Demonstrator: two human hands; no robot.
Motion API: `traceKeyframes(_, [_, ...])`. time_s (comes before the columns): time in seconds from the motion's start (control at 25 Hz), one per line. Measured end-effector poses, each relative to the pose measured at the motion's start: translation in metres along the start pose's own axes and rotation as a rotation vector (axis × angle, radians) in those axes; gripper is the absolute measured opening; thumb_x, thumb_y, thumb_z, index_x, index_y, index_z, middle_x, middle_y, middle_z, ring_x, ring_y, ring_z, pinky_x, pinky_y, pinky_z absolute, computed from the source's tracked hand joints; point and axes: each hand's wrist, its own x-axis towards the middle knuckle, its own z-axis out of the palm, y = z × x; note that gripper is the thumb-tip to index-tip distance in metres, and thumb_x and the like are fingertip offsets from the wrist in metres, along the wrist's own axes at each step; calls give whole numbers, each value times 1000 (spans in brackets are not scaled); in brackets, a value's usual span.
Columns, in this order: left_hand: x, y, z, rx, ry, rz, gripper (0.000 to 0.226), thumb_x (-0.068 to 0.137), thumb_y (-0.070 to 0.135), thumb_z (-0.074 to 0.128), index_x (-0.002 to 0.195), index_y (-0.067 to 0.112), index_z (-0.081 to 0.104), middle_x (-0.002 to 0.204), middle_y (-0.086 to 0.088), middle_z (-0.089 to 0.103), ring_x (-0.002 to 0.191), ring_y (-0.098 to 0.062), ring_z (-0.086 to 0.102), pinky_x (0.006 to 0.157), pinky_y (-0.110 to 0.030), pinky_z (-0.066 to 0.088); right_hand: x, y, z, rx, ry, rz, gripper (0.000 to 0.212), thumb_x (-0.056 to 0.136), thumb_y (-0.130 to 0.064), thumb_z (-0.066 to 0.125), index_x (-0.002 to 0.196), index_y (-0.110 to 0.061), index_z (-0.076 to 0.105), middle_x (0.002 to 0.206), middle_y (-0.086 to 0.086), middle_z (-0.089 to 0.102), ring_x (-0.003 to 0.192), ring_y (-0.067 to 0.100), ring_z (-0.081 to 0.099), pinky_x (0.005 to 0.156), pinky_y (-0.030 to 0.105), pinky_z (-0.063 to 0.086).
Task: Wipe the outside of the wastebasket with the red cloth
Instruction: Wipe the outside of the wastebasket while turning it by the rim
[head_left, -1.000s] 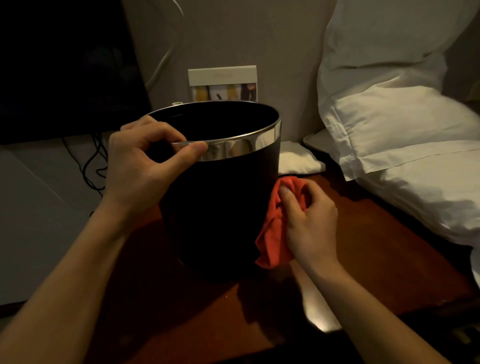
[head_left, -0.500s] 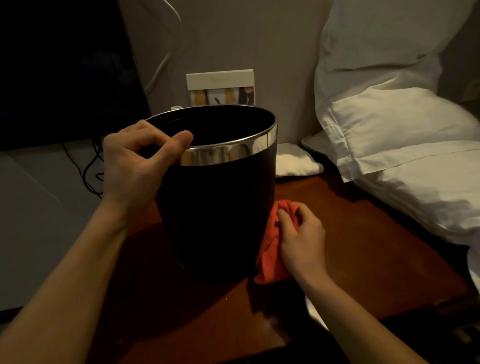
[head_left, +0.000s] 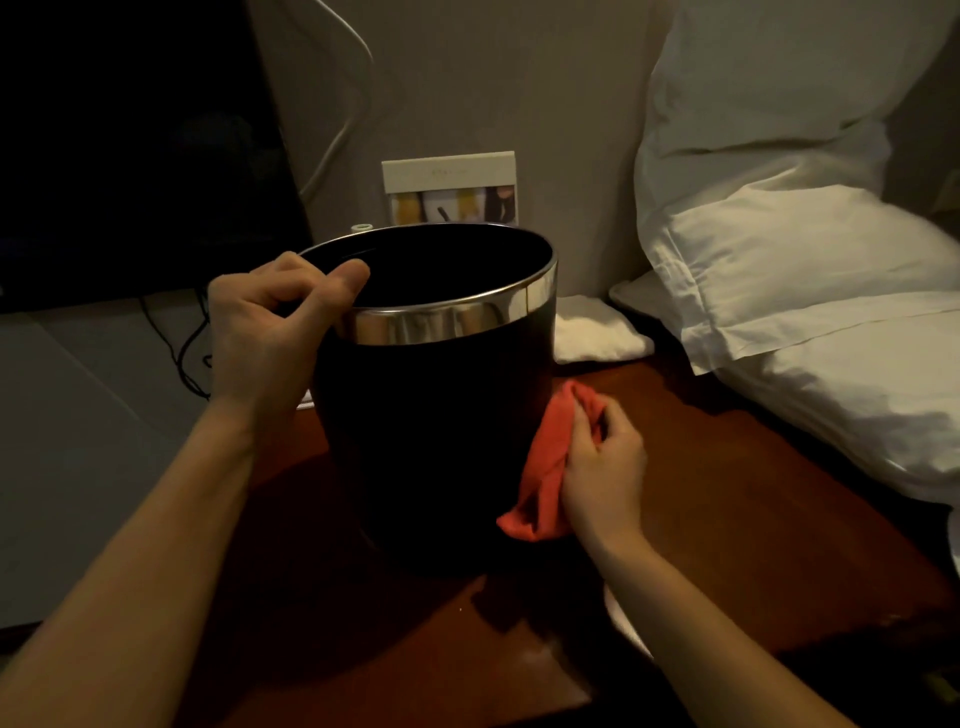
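A black round wastebasket (head_left: 436, 441) with a shiny metal band around its rim stands upright on a dark red-brown table (head_left: 701, 519). My left hand (head_left: 265, 332) grips the rim at its left side, thumb on the edge and fingers curled. My right hand (head_left: 602, 467) holds a bunched red cloth (head_left: 545, 467) and presses it against the basket's lower right side. The cloth hangs down to near the basket's base.
White pillows (head_left: 810, 291) lie stacked at the right, reaching over the table edge. A small folded white cloth (head_left: 597, 332) lies behind the basket. A card stand (head_left: 452, 187) leans on the wall. Dark cables (head_left: 187, 353) hang at the left.
My right hand has slid the red cloth down the basket's right side, from mid height to near the base. My left hand has shifted its grip leftward along the rim.
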Motion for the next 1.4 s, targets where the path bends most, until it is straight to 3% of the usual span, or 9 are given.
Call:
traceKeyframes(0.12, [4,-6,-1,17,70,-19,31,91,28,65,60,24,66,65,16,59,66,-3,55,66,-19,43,-16,27,-5,-101,-88,109,19,102,-23,55,84,-22,62,77,-8,66,67,-7,59,56,15,40])
traceKeyframes(0.24, [-1,1,3,200,128,60,29,95,37,57,68,34,66,70,23,62,75,-3,57,71,-30,46,-20,28,-8,-153,-100,119,21,104,-25,52,84,-21,59,81,-5,64,71,1,59,56,13,40])
traceKeyframes(0.36, [-13,22,18,463,12,231,35,99,42,45,85,23,70,90,20,63,97,-12,54,88,-44,39,-13,10,-8,-129,-32,122,24,104,-21,46,81,-19,54,82,-2,60,75,10,55,61,20,37])
traceKeyframes(0.52, [-18,54,53,692,-147,184,35,93,53,44,99,30,69,89,22,52,94,0,43,86,-32,18,13,-40,-4,-3,64,10,25,105,-22,44,84,-15,56,81,-6,58,72,-2,52,64,27,35])
traceKeyframes(0.6, [-18,52,59,755,-124,195,30,93,50,49,98,30,70,84,23,51,89,1,43,80,-29,15,24,-64,2,50,112,-102,21,105,-24,47,88,-17,56,82,-11,58,74,-8,54,65,18,36])
traceKeyframes(0.8, [-16,44,40,577,-118,155,11,89,48,55,91,40,63,79,32,48,79,7,45,87,-34,23,9,-57,17,33,124,-230,17,105,-26,50,89,-21,50,79,-12,56,72,-9,53,63,6,36])
traceKeyframes(1.04, [-11,28,12,418,-140,152,12,88,46,58,82,38,64,82,20,59,82,1,55,92,-41,36,-31,25,6,-210,-139,96,26,106,-41,35,91,-26,50,87,-5,62,77,9,60,67,32,47])
traceKeyframes(1.2, [-2,13,-6,271,-90,39,25,90,52,58,69,43,66,80,18,61,86,-5,57,83,-49,46,-27,22,-21,-294,-151,73,23,105,-33,46,85,-23,51,81,-4,61,71,6,58,56,16,41])
traceKeyframes(1.4, [-17,9,-7,475,-83,103,24,97,44,47,102,28,65,109,19,61,115,-7,50,98,-55,39,-31,10,-48,-251,-98,77,24,106,-35,44,89,-20,54,83,-2,61,71,7,58,58,20,40])
